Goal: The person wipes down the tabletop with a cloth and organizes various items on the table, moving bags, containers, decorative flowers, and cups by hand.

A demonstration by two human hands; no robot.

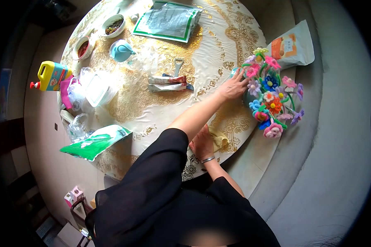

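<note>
My left hand [233, 86] reaches across to the table's right edge, its fingers laid around a pale teal vase [248, 99]. Knitted-looking flowers [272, 96] in pink, blue, orange and purple rise from the vase and lean outward, hiding much of it. Closer to my body, my right hand [202, 145], with a silver bangle at the wrist, presses a yellow cloth [219, 140] on the tabletop. Its fingertips are partly hidden behind my left forearm.
The round table's patterned cover [140, 109] carries stick packets [167, 83], a bottle opener [178, 66], a green-edged bag [167, 20], two bowls [113, 26], a teal-topped bottle [121, 51], a yellow jug [53, 76], plastic bags [78, 127] and a green packet [97, 142]. A white pouch [292, 45] stands beyond the flowers.
</note>
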